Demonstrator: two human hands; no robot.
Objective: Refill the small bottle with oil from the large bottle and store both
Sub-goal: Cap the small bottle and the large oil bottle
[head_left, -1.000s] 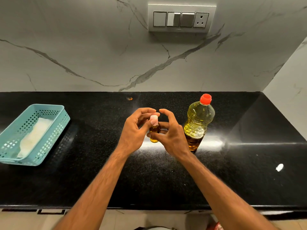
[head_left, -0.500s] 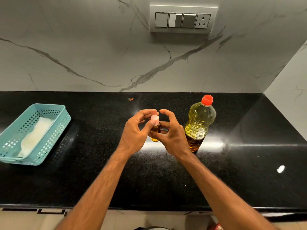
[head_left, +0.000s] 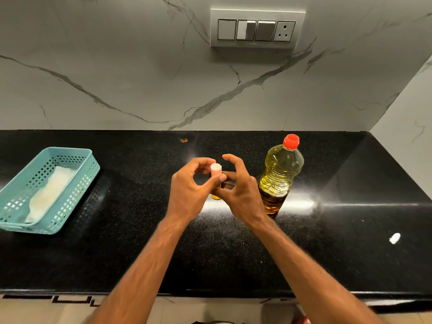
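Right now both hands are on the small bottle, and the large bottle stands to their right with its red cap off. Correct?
Not quite. In the head view the large bottle has its red cap on. The rest holds: left hand and right hand are on the small bottle.

Left hand [head_left: 187, 192] fingers curled, pinching; right hand [head_left: 240, 195] curled, gripping.
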